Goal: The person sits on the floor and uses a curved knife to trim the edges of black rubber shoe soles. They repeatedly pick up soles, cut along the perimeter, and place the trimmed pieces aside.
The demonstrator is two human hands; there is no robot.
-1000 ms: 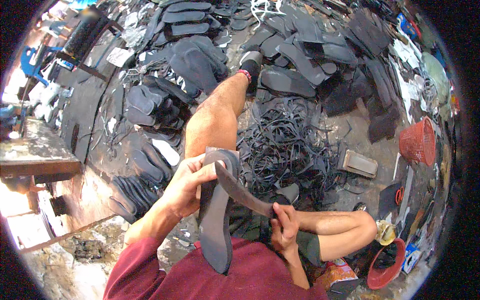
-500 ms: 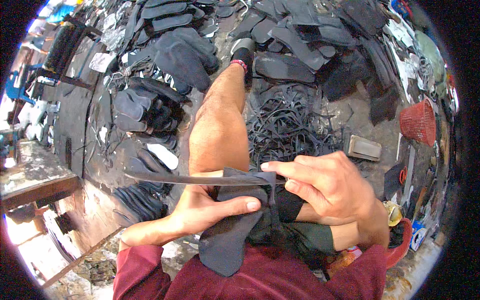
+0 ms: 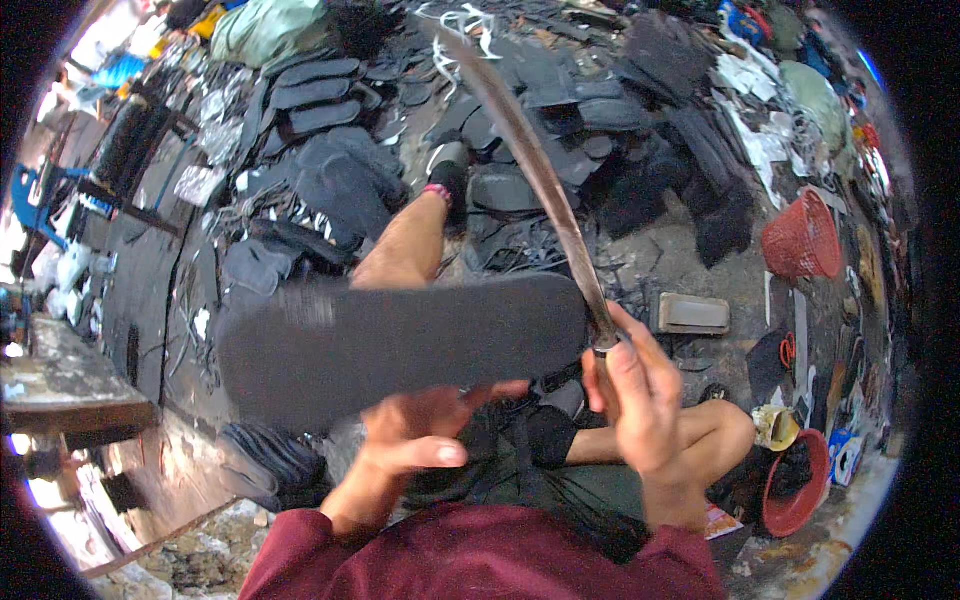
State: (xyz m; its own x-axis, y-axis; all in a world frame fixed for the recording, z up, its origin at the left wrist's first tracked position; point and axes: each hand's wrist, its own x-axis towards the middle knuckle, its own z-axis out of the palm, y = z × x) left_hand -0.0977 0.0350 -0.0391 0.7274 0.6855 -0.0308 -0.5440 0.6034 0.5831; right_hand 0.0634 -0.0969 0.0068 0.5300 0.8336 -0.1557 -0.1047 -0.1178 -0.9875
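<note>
Since 0.5 s ago I've swung the sole [image 3: 400,335] flat & crosswise, w/ the knife [image 3: 540,170] now pointing up and away. Left hand [image 3: 420,440] fingers curl under the sole, thumb out; right hand [image 3: 640,400] fisted tight on the handle. Trimming step, I reckon: next the blade must meet the sole's edge, steady grip.

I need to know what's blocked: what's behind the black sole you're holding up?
Behind the sole, the bare leg runs out to a foot among dark cut soles on the floor. The knee and the floor directly behind the sole are covered. The left hand holds it from below.
</note>
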